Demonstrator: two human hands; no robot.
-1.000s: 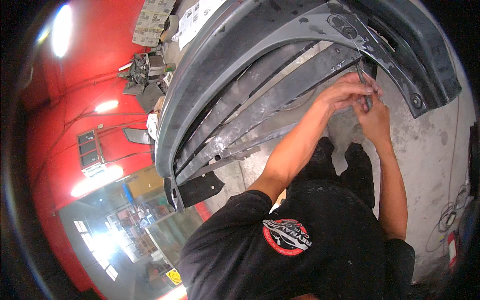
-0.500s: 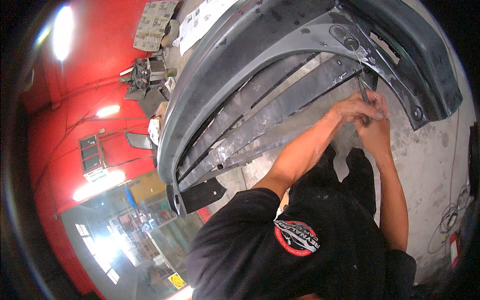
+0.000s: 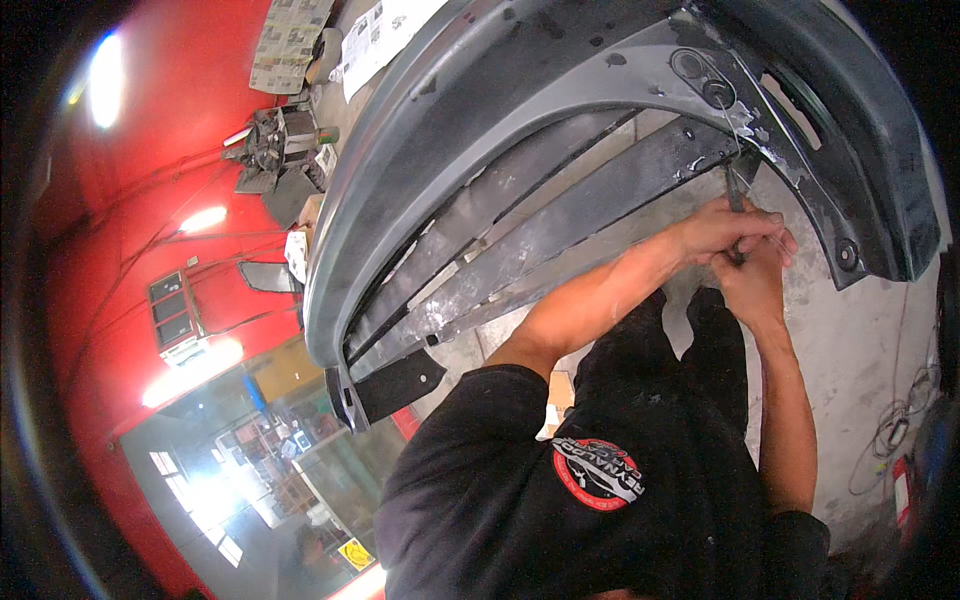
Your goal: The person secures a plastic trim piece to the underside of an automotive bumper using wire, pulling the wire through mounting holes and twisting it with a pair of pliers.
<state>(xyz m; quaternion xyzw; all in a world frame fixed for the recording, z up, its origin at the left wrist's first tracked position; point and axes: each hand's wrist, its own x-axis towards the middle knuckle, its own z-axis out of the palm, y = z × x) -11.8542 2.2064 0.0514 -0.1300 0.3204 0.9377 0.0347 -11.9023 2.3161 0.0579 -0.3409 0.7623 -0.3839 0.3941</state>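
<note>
A large dark grey car bumper (image 3: pixel 600 95) fills the upper part of the view, with scuffed pale patches near its right corner. A slim dark tool (image 3: pixel 735 186) points up toward the bumper's inner edge. My left hand (image 3: pixel 712 232) is closed around it. Right beside it, my right hand (image 3: pixel 752 285) is closed too, its fingers against the left ones and close to the tool's lower end. What the right fingers hold is hidden. A thin wire-like line (image 3: pixel 731 122) runs from a round recess (image 3: pixel 717 93) in the bumper down toward the tool's tip.
Long grey slats (image 3: pixel 560 205) span the bumper's opening, left of my hands. Coiled cable (image 3: pixel 893 432) lies on the concrete floor (image 3: pixel 825 370) at right. Newspaper (image 3: pixel 385 40), a pile of dark parts (image 3: pixel 275 150) and a red wall (image 3: pixel 120 250) are at left.
Both hands have shifted slightly down in the picture, still together on the tool. The bumper's right end sits a little lower and further right in view.
</note>
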